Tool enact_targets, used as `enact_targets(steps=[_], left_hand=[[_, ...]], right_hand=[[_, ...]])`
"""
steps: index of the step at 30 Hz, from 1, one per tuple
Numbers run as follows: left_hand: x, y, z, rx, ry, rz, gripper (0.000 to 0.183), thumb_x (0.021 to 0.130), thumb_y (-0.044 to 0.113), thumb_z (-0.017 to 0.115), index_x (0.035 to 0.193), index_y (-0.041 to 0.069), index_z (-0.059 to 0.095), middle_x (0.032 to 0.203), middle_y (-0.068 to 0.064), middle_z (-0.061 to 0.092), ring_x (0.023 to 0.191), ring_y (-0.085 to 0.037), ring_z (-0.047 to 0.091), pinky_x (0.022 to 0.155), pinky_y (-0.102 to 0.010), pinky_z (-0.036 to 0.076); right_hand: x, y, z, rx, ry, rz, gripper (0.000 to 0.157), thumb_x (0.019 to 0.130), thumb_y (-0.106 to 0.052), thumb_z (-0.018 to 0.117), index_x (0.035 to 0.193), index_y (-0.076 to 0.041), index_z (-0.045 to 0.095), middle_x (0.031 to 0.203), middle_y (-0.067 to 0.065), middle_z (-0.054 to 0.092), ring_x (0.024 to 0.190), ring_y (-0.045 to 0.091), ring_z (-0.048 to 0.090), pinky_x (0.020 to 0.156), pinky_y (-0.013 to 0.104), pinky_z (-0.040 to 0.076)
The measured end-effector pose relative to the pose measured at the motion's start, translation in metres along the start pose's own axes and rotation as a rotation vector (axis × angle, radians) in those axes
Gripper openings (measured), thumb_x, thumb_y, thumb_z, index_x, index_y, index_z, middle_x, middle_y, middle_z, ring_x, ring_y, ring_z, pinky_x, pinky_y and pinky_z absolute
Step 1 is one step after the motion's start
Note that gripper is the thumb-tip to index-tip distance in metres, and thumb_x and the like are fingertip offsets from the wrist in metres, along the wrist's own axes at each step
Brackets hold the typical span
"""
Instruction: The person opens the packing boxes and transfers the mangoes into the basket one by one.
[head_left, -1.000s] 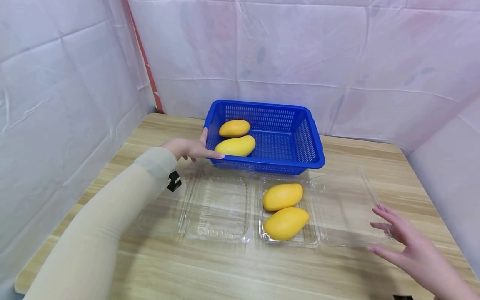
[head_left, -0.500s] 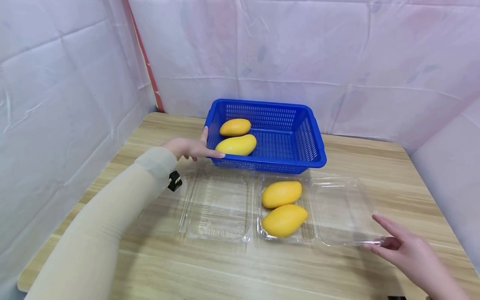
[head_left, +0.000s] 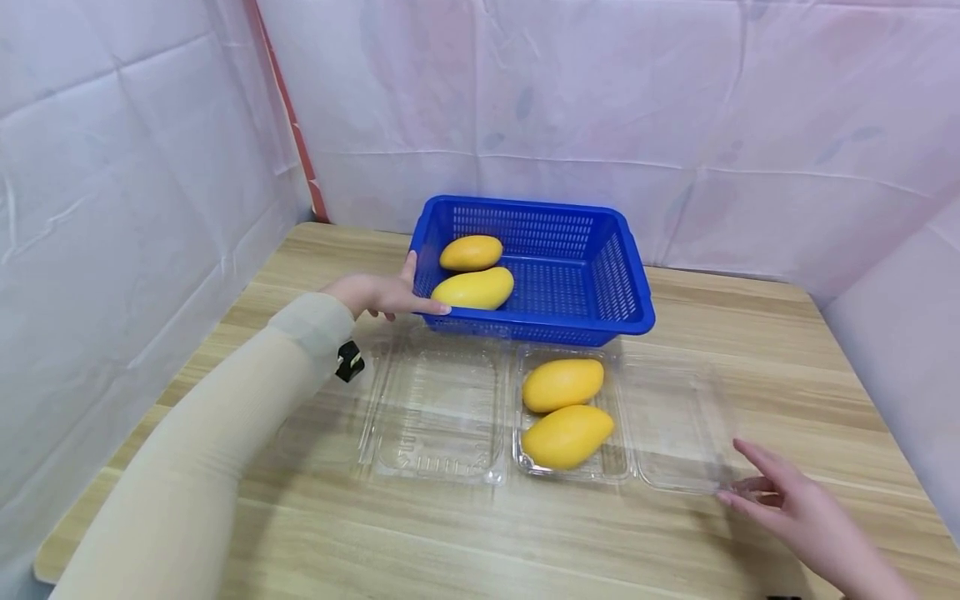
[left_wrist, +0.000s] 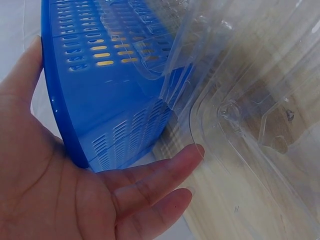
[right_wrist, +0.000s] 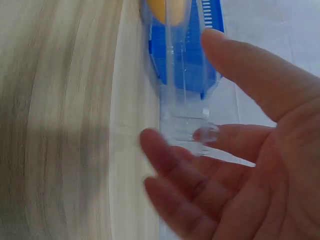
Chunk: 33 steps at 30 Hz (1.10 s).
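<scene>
Two yellow mangoes point(head_left: 567, 437) lie in the tray half point(head_left: 627, 467) of a clear plastic clamshell box. Its see-through lid point(head_left: 675, 425) spreads to the right, joined along one side. At the lid's near right corner is my right hand point(head_left: 798, 508), its fingertips touching the edge while the thumb point(right_wrist: 240, 62) stands apart from it. My left hand point(head_left: 386, 296) rests on the left front corner of a blue basket point(head_left: 592, 327), thumb along the front rim and fingers stretched outside. Inside that basket sit two more mangoes point(head_left: 474, 289), at the left.
A second clear clamshell box point(head_left: 438, 417) lies opened out left of the filled one, its lid partly under my left forearm point(head_left: 202, 433). White cloth walls point(head_left: 585, 92) enclose the wooden table point(head_left: 525, 542) behind and at both sides.
My right hand has moved left and slightly down, and the lid's outer edge has swung left with it. The left hand stays on the basket.
</scene>
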<state>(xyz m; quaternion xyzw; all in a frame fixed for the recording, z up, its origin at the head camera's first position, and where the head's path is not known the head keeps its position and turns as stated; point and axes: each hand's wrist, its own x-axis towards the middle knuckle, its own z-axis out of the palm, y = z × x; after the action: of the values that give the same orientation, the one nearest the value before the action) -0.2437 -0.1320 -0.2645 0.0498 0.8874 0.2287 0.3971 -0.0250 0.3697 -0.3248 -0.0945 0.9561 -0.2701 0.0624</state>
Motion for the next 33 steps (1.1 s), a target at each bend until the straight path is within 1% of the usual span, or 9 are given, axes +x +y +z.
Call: enact_targets(steps=[3, 8, 10, 14, 17, 22, 25, 28, 33], left_hand=[[0.000, 0.000, 0.000, -0.004, -0.001, 0.004, 0.126, 0.072, 0.075, 0.054, 0.134, 0.020, -0.041, 0.152, -0.011, -0.022, 0.117, -0.036, 0.048, 0.098, -0.053, 0.034], [0.002, 0.000, 0.001, 0.000, 0.006, 0.011, 0.127, 0.071, 0.076, 0.053, 0.135, 0.020, -0.040, 0.152, -0.012, -0.021, 0.117, -0.035, 0.048, 0.097, -0.053, 0.035], [0.003, 0.000, 0.001, -0.002, 0.007, 0.013, 0.127, 0.071, 0.076, 0.053, 0.134, 0.020, -0.041, 0.152, -0.012, -0.021, 0.117, -0.035, 0.048, 0.097, -0.053, 0.035], [0.003, -0.001, 0.000, 0.000, 0.010, 0.006, 0.126, 0.071, 0.077, 0.053, 0.134, 0.020, -0.041, 0.153, -0.012, -0.020, 0.117, -0.034, 0.049, 0.097, -0.053, 0.035], [0.004, -0.002, 0.000, -0.001, 0.013, 0.000, 0.127, 0.071, 0.077, 0.053, 0.134, 0.021, -0.041, 0.153, -0.012, -0.018, 0.116, -0.034, 0.049, 0.097, -0.053, 0.036], [0.004, -0.001, 0.000, -0.004, 0.014, 0.002, 0.126, 0.071, 0.077, 0.053, 0.135, 0.021, -0.040, 0.153, -0.012, -0.018, 0.116, -0.035, 0.049, 0.097, -0.053, 0.035], [0.004, -0.001, 0.000, -0.004, 0.012, 0.000, 0.126, 0.072, 0.076, 0.053, 0.135, 0.021, -0.040, 0.153, -0.013, -0.018, 0.116, -0.035, 0.049, 0.097, -0.053, 0.035], [0.004, -0.002, -0.001, 0.000, 0.011, 0.002, 0.125, 0.072, 0.076, 0.053, 0.134, 0.020, -0.041, 0.153, -0.014, -0.017, 0.116, -0.035, 0.049, 0.097, -0.053, 0.035], [0.003, -0.001, -0.001, 0.004, 0.008, 0.003, 0.125, 0.073, 0.076, 0.053, 0.134, 0.020, -0.041, 0.153, -0.014, -0.016, 0.115, -0.034, 0.049, 0.097, -0.052, 0.036]], right_hand=[[0.001, 0.002, 0.000, -0.027, -0.041, 0.029, 0.069, 0.081, -0.020, 0.073, 0.137, 0.003, 0.041, 0.112, 0.024, 0.058, 0.081, -0.003, 0.055, 0.062, 0.023, 0.048], [0.004, 0.003, 0.000, -0.061, -0.120, 0.053, 0.066, 0.085, -0.028, 0.069, 0.137, 0.003, 0.041, 0.121, 0.026, 0.054, 0.092, 0.024, 0.060, 0.067, 0.032, 0.050], [0.005, 0.003, -0.001, -0.057, -0.158, 0.056, 0.066, 0.087, -0.029, 0.066, 0.137, 0.006, 0.039, 0.121, 0.029, 0.053, 0.096, 0.036, 0.058, 0.070, 0.041, 0.051], [0.011, 0.001, -0.003, -0.068, -0.235, 0.093, 0.070, 0.090, -0.034, 0.062, 0.139, 0.008, 0.034, 0.118, 0.033, 0.053, 0.101, 0.044, 0.055, 0.074, 0.053, 0.047], [0.015, -0.003, -0.003, -0.083, -0.245, 0.073, 0.072, 0.089, -0.034, 0.062, 0.139, 0.009, 0.032, 0.126, 0.040, 0.042, 0.106, 0.055, 0.047, 0.077, 0.061, 0.042], [0.029, -0.020, -0.003, -0.090, -0.116, -0.082, 0.069, 0.085, -0.026, 0.069, 0.136, 0.008, 0.037, 0.139, 0.039, 0.025, 0.113, 0.060, 0.036, 0.083, 0.068, 0.033], [0.042, -0.040, -0.002, -0.120, -0.037, -0.220, 0.064, 0.082, -0.024, 0.072, 0.134, 0.003, 0.044, 0.140, 0.030, 0.034, 0.116, 0.052, 0.040, 0.099, 0.052, 0.031], [0.054, -0.063, 0.000, -0.191, -0.001, -0.369, 0.060, 0.079, -0.024, 0.075, 0.129, -0.001, 0.052, 0.134, 0.021, 0.045, 0.115, 0.043, 0.047, 0.099, 0.040, 0.036], [0.071, -0.097, 0.010, -0.260, -0.029, -0.603, 0.061, 0.073, -0.020, 0.079, 0.125, 0.000, 0.056, 0.128, 0.018, 0.053, 0.109, 0.034, 0.056, 0.083, 0.046, 0.048]])
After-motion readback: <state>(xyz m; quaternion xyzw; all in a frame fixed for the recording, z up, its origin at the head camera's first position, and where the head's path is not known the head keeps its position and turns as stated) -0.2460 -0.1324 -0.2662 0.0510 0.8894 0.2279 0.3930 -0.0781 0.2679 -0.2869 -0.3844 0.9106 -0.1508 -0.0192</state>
